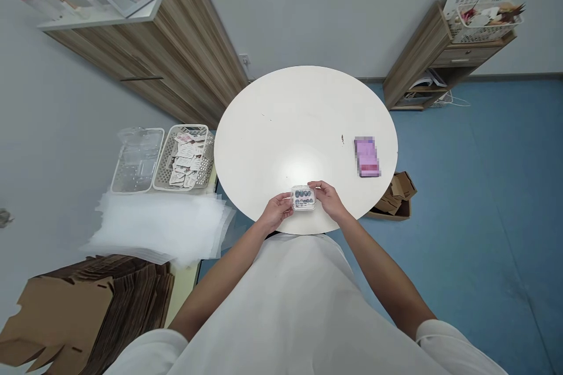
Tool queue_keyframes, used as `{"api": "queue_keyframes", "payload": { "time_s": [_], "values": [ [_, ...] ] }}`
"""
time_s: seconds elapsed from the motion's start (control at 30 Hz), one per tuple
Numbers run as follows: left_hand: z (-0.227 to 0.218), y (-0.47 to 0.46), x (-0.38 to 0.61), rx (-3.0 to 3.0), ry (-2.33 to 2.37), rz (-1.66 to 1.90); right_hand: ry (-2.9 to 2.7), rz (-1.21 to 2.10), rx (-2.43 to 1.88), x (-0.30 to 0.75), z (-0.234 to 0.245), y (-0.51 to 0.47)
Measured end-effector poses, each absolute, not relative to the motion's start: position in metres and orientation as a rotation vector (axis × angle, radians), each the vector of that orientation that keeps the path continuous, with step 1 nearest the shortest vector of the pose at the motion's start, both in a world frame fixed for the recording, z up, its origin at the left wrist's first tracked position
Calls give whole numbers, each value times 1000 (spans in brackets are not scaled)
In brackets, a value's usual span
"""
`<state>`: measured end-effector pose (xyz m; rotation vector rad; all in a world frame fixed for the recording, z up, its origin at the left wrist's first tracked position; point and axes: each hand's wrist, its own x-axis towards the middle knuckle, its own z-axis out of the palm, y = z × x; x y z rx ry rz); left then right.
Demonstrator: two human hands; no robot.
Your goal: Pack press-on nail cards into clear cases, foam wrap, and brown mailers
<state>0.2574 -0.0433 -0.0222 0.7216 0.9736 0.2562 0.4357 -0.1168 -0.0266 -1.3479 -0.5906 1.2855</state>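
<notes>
Both my hands hold a small clear plastic case [303, 198] over the near edge of a white oval table [299, 111]. Inside it sit two rows of bluish-grey oval pieces that look like press-on nails. My left hand [277, 211] grips the case's left side, thumb and fingers closed on it. At the upper right corner, my right hand [328, 198] pinches the case between thumb and fingers. The undersides of the fingers are hidden.
A blurred purple rectangular item [367, 156] lies on the table's right. Left stand a white basket of small packets [161, 158], a clear-lidded bin [136, 164], white sheets [153, 225] and flat cardboard boxes [65, 310]. A cardboard box [396, 196] sits on the floor at right.
</notes>
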Motion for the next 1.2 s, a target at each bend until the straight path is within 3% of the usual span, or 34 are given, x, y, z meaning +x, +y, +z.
{"api": "queue_keyframes", "payload": {
  "time_s": [0.43,0.67,1.2],
  "values": [
    [-25,-48,255,744,1019,329,-339,1421,-1350,422,-19,-147],
    [-17,-48,267,802,973,325,-256,1280,-1417,416,-24,-155],
    [-4,-42,258,1393,926,149,-320,1240,-1387,411,-20,-136]
  ]
}}
